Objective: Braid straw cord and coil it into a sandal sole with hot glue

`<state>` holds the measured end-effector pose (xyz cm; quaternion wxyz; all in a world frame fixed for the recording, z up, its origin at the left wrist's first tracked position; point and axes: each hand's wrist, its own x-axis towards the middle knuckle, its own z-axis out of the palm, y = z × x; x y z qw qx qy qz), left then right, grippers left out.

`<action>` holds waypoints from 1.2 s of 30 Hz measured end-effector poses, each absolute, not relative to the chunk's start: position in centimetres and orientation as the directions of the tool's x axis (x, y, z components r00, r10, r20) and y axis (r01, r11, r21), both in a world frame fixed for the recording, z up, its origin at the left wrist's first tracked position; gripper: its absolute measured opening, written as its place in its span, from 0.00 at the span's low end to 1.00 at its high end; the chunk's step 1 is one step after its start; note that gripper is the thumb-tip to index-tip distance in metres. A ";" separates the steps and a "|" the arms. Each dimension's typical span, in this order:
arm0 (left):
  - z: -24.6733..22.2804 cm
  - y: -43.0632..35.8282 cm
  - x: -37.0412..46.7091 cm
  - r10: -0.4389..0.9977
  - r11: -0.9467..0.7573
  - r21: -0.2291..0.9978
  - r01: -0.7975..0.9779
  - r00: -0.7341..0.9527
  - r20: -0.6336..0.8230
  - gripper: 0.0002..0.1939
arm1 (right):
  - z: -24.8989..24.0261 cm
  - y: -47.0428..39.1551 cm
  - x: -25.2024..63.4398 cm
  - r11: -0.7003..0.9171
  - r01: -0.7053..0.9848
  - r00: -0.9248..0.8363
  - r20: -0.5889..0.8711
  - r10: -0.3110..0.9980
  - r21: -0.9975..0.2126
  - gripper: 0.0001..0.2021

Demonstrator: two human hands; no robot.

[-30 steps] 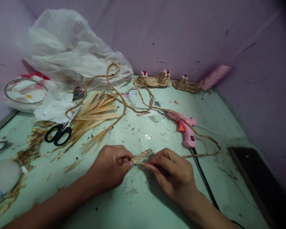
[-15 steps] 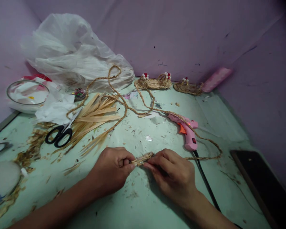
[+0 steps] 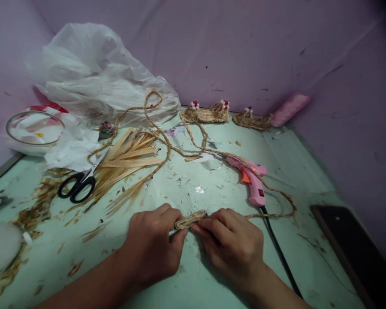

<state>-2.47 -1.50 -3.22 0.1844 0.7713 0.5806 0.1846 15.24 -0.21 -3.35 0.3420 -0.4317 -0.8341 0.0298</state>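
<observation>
Between my hands is a small coiled piece of braided straw cord (image 3: 190, 219), tilted up a little at its right end. My left hand (image 3: 156, 238) pinches its left end between thumb and fingers. At the other end, my right hand (image 3: 233, 240) is closed on it with thumb and forefinger. The loose straw cord (image 3: 276, 193) runs out from beside my right hand, over a pink glue gun (image 3: 252, 176) and on in loops across the table. My fingers hide both ends of the coiled piece.
Black-handled scissors (image 3: 80, 184) lie by flat straw strips (image 3: 131, 161) at left. Behind are a plastic bag (image 3: 99, 77), a glass-rimmed bowl (image 3: 35, 150) and small woven slippers (image 3: 209, 115) with beads. A black phone (image 3: 344, 240) lies at right; the glue gun's cable (image 3: 281, 253) runs toward me.
My left hand has turned and shifted slightly, so more of the coiled piece's side shows. Both hands still grip it. The whole view has moved a little.
</observation>
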 end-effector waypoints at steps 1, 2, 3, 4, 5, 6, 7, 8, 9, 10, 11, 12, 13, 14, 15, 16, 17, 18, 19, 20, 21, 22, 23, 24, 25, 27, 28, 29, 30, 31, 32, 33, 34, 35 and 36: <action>-3.3 -1.5 -2.4 0.963 -0.265 0.481 0.836 0.253 0.091 0.05 | -3.3 -0.2 15.2 0.626 0.698 -0.390 0.548 0.740 -0.348 0.07; -3.4 -1.6 -2.3 0.961 -0.274 0.467 0.841 0.252 0.110 0.05 | -3.3 -0.2 15.3 0.626 0.695 -0.388 0.549 0.741 -0.353 0.07; -3.5 -1.6 -2.2 0.959 -0.282 0.457 0.844 0.252 0.127 0.05 | -3.3 -0.2 15.3 0.624 0.693 -0.384 0.548 0.743 -0.361 0.06; -3.5 -1.6 -2.2 0.958 -0.288 0.450 0.845 0.251 0.141 0.05 | -3.3 -0.3 15.4 0.621 0.692 -0.380 0.546 0.747 -0.368 0.05; -3.5 -1.6 -2.2 0.956 -0.294 0.445 0.846 0.252 0.152 0.05 | -3.3 -0.3 15.6 0.617 0.693 -0.373 0.546 0.750 -0.374 0.04; -3.5 -1.5 -2.2 0.954 -0.300 0.442 0.845 0.255 0.159 0.05 | -3.3 -0.4 15.8 0.610 0.696 -0.365 0.545 0.754 -0.378 0.04; -3.5 -1.5 -2.2 0.952 -0.305 0.442 0.844 0.260 0.162 0.05 | -3.3 -0.4 16.0 0.604 0.699 -0.358 0.543 0.760 -0.383 0.04; -3.5 -1.5 -2.2 0.951 -0.308 0.442 0.843 0.262 0.164 0.05 | -3.4 -0.5 16.2 0.596 0.702 -0.351 0.539 0.765 -0.390 0.04; -3.6 -1.5 -2.3 0.950 -0.311 0.443 0.841 0.266 0.163 0.05 | -3.5 -0.5 16.3 0.589 0.704 -0.345 0.535 0.771 -0.396 0.04; -3.6 -1.5 -2.3 0.950 -0.313 0.445 0.839 0.269 0.160 0.05 | -3.5 -0.5 16.5 0.583 0.705 -0.338 0.531 0.777 -0.404 0.05; -3.6 -1.5 -2.3 0.949 -0.314 0.446 0.838 0.272 0.158 0.05 | -3.6 -0.5 16.5 0.575 0.703 -0.329 0.526 0.784 -0.419 0.05; -3.6 -1.5 -2.4 0.949 -0.317 0.445 0.838 0.275 0.157 0.05 | -3.6 -0.4 16.5 0.566 0.698 -0.318 0.518 0.794 -0.438 0.05; -3.6 -1.5 -2.4 0.947 -0.321 0.444 0.837 0.281 0.156 0.05 | -3.7 -0.3 16.4 0.558 0.694 -0.311 0.509 0.803 -0.456 0.06; -3.6 -1.5 -2.4 0.945 -0.327 0.443 0.835 0.287 0.156 0.05 | -3.7 -0.2 16.3 0.552 0.689 -0.310 0.498 0.810 -0.470 0.09; -3.6 -1.5 -2.4 0.943 -0.333 0.443 0.832 0.293 0.158 0.05 | -3.7 -0.1 16.2 0.551 0.680 -0.317 0.484 0.816 -0.484 0.13; -3.6 -1.5 -2.4 0.941 -0.338 0.444 0.830 0.296 0.163 0.05 | -3.7 0.0 16.1 0.554 0.668 -0.331 0.469 0.819 -0.496 0.15; -3.6 -1.5 -2.4 0.939 -0.345 0.446 0.826 0.303 0.166 0.05 | -3.6 0.1 15.9 0.562 0.656 -0.349 0.457 0.818 -0.505 0.17; -3.6 -1.5 -2.4 0.937 -0.349 0.447 0.824 0.305 0.168 0.05 | -3.6 0.1 15.8 0.568 0.645 -0.364 0.448 0.817 -0.512 0.17; -3.7 -1.5 -2.4 0.938 -0.348 0.445 0.825 0.304 0.169 0.05 | -3.5 0.2 15.7 0.573 0.635 -0.377 0.439 0.815 -0.519 0.16; -3.7 -1.5 -2.3 0.938 -0.346 0.441 0.828 0.301 0.170 0.05 | -3.5 0.2 15.7 0.576 0.629 -0.388 0.430 0.815 -0.523 0.15; -3.8 -1.5 -2.3 0.939 -0.345 0.435 0.832 0.300 0.169 0.05 | -3.4 0.2 15.6 0.578 0.630 -0.399 0.422 0.814 -0.519 0.13; -3.8 -1.5 -2.3 0.939 -0.344 0.428 0.836 0.300 0.168 0.05 | -3.4 0.2 15.6 0.582 0.636 -0.411 0.416 0.812 -0.508 0.11; -3.9 -1.4 -2.3 0.939 -0.344 0.421 0.839 0.300 0.170 0.05 | -3.3 0.2 15.5 0.586 0.644 -0.423 0.410 0.808 -0.492 0.10; -4.0 -1.4 -2.3 0.938 -0.346 0.413 0.842 0.301 0.172 0.05 | -3.3 0.2 15.5 0.591 0.653 -0.433 0.408 0.804 -0.472 0.10; -4.0 -1.4 -2.3 0.936 -0.351 0.406 0.844 0.306 0.173 0.05 | -3.3 0.2 15.5 0.598 0.660 -0.442 0.409 0.798 -0.454 0.09; -4.0 -1.5 -2.3 0.934 -0.356 0.395 0.847 0.314 0.170 0.04 | -3.2 0.2 15.5 0.604 0.667 -0.454 0.405 0.793 -0.436 0.09; -3.9 -1.6 -2.3 0.933 -0.358 0.393 0.847 0.317 0.168 0.04 | -3.2 0.2 15.5 0.603 0.668 -0.458 0.399 0.795 -0.435 0.09; -3.7 -1.6 -2.3 0.933 -0.359 0.390 0.848 0.318 0.168 0.05 | -3.1 0.2 15.4 0.598 0.671 -0.457 0.391 0.799 -0.438 0.09; -3.6 -1.7 -2.3 0.934 -0.357 0.382 0.852 0.314 0.173 0.07 | -3.1 0.2 15.4 0.592 0.675 -0.455 0.384 0.803 -0.440 0.08; -3.4 -1.8 -2.2 0.934 -0.356 0.366 0.860 0.309 0.181 0.09 | -3.0 0.2 15.4 0.587 0.679 -0.452 0.380 0.807 -0.440 0.08; -3.2 -1.8 -2.1 0.932 -0.356 0.341 0.870 0.304 0.196 0.12 | -3.0 0.2 15.3 0.584 0.683 -0.449 0.378 0.810 -0.439 0.08; -3.0 -1.8 -2.0 0.929 -0.358 0.314 0.880 0.300 0.216 0.14 | -3.0 0.2 15.2 0.583 0.685 -0.449 0.378 0.810 -0.437 0.08; -2.8 -1.8 -1.8 0.923 -0.363 0.290 0.886 0.300 0.239 0.13 | -3.0 0.2 15.2 0.584 0.685 -0.451 0.376 0.809 -0.435 0.08; -2.7 -1.6 -1.7 0.915 -0.376 0.275 0.885 0.309 0.258 0.10 | -3.1 0.2 15.1 0.585 0.685 -0.454 0.373 0.809 -0.435 0.08; -2.6 -1.4 -1.6 0.906 -0.396 0.271 0.877 0.324 0.273 0.07 | -3.1 0.2 15.0 0.585 0.684 -0.457 0.370 0.809 -0.435 0.08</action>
